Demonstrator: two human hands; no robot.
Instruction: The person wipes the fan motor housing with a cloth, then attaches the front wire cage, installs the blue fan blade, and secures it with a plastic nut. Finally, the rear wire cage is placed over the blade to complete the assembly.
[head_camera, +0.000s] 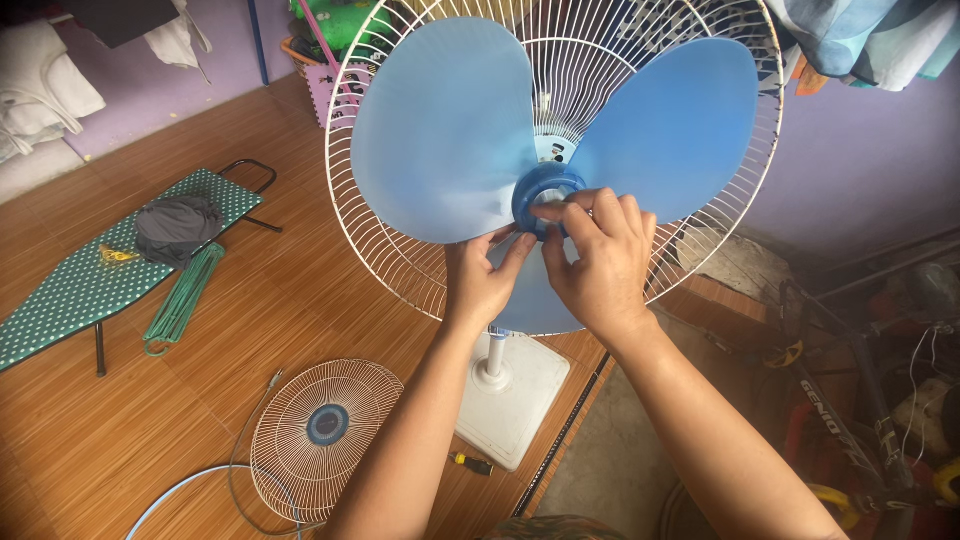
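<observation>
Your two hands meet at the middle of the blue fan blade (560, 140), which sits on the shaft of the pedestal fan inside the white rear guard (400, 270). Your right hand (600, 265) has its fingers curled over the dark blue hub (540, 190), pressed together on the small cap at its centre, so the grip looks like a pinch made for twisting. Your left hand (482, 280) rests lower, fingers spread against the underside of the hub and the root of the lower blade, a hold that appears meant to brace the blade so it cannot spin under the other hand. The blade stands upright, facing you, with nothing in front of it, because the front guard (325, 430) lies flat on the wooden floor (200, 420) below, beside the fan's white base (515, 395). Its loose rim ring (240, 455) lies around it. A small screwdriver (472, 463) with a yellow and black handle lies just beside the base, close to hand. Further left, a low ironing board (80, 290) with a green dotted cover holds a dark folded cloth (178, 225), well apart from your work.
</observation>
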